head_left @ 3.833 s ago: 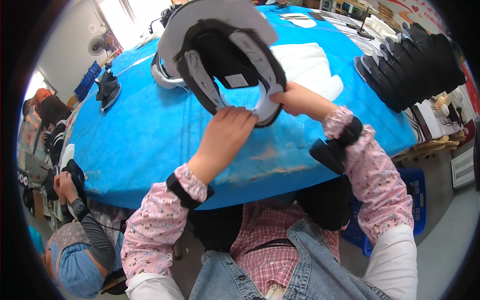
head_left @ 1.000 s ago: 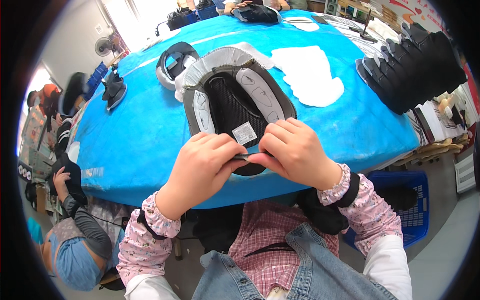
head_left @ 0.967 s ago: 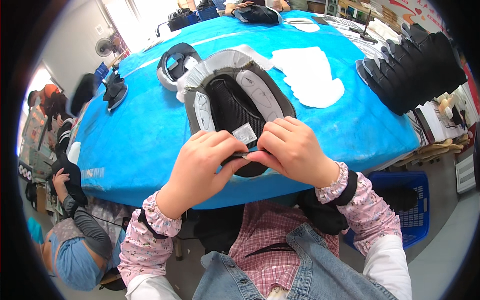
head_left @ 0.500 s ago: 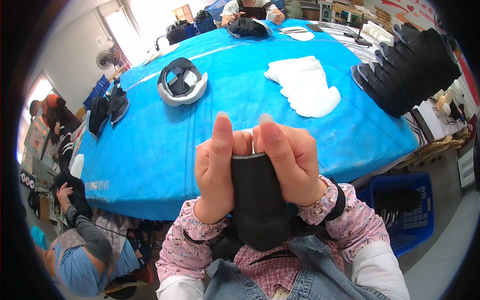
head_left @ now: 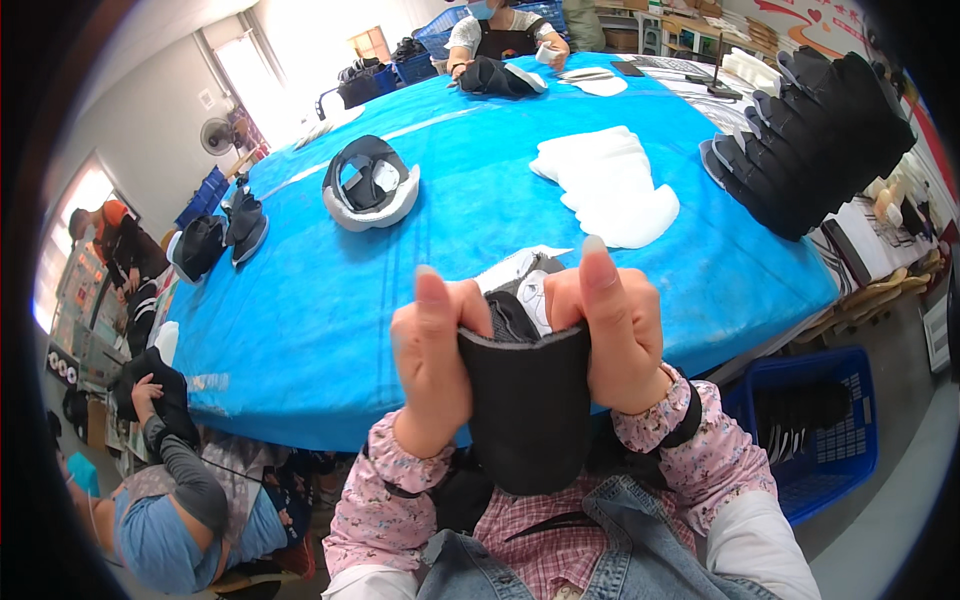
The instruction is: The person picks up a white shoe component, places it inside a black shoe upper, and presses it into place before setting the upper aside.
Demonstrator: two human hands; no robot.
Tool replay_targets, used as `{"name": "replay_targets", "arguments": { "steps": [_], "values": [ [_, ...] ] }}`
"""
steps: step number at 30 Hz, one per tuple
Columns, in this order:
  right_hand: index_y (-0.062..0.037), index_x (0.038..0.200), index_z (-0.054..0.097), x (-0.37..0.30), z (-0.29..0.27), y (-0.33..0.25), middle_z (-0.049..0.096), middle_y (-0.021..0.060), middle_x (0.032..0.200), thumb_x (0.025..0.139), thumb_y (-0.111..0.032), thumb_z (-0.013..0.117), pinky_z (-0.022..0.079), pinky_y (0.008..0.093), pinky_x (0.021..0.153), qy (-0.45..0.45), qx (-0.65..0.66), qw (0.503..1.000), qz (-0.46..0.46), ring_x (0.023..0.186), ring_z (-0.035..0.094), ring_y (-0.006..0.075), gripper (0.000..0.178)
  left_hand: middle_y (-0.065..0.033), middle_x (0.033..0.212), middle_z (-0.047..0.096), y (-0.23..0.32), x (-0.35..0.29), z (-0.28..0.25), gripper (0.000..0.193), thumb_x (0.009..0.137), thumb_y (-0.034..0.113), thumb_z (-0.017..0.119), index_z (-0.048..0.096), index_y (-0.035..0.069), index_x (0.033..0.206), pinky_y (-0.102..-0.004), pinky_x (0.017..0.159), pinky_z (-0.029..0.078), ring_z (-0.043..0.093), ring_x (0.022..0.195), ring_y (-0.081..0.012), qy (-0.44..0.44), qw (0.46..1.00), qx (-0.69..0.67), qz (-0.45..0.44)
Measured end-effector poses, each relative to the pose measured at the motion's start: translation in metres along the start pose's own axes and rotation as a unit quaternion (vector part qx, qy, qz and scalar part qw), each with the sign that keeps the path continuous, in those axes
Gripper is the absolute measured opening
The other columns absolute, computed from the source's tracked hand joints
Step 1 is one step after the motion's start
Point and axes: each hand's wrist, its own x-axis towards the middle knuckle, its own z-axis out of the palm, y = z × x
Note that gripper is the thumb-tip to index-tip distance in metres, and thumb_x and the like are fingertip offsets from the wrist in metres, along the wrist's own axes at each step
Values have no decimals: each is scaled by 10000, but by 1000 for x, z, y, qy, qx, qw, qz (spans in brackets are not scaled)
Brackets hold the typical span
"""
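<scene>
In front of my chest I hold a black shoe upper [head_left: 528, 415], its rounded end toward me. My left hand [head_left: 437, 350] is closed on the left side of its opening and my right hand [head_left: 622, 335] on the right side, both thumbs pointing up. Between my hands the opening is spread apart, showing grey mesh lining and a white inner piece with dark marks [head_left: 533, 300]. My curled fingers partly hide the rim. On the table beyond, a pile of white insole-shaped sheets [head_left: 610, 190] lies to the right and another black and grey shoe upper [head_left: 372, 190] to the left.
A blue cloth covers the table [head_left: 470, 200]. At the right edge is a tall stack of black shoe uppers [head_left: 815, 140]; below it on the floor sits a blue basket [head_left: 810, 430]. Dark shoes [head_left: 245, 225] lie at the left edge. Co-workers are across the table and at left.
My hands have moved apart, pulling the shoe upper's opening wider, so its lining and white inner piece now show. Across the table, the co-worker's hand has come down onto a dark shoe.
</scene>
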Motion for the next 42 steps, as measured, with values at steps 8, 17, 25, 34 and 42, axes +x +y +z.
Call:
{"name": "replay_targets", "arguments": {
  "steps": [8,17,25,34,42],
  "values": [
    [33,589,505,-5,1,14,373,34,483,971,-271,318,265,281,412,-46,99,991,80,430,315,107,523,-17,454,337,12,-19,8,662,944,481,79,257,73,455,-272,450,243,283,426,-136,-69,927,-368,-28],
    [-13,652,575,6,-13,8,584,74,648,967,-405,190,408,253,574,-70,-79,994,-20,592,533,154,634,-23,447,374,24,-9,-30,513,938,245,285,349,79,457,-297,426,248,356,393,-169,-50,980,98,166],
    [-100,528,437,-11,15,-21,425,34,516,731,-185,645,300,304,389,-95,-282,924,-240,433,427,187,303,-52,544,441,28,-11,-20,234,783,103,466,429,62,555,-304,427,275,401,426,-205,-67,913,283,287],
    [-74,543,452,-5,2,-7,453,63,535,781,-126,533,336,329,392,-160,-91,952,-243,431,443,233,256,-42,487,412,24,-17,-6,446,916,183,336,389,72,488,-323,437,289,399,416,-207,-100,982,6,162],
    [-20,566,448,-11,5,-15,456,86,515,931,-141,354,310,318,417,-106,89,987,-76,417,441,234,397,-23,418,405,6,-32,9,662,967,375,170,346,91,396,-271,430,256,333,396,-142,-55,947,-308,-73]
  ]
}}
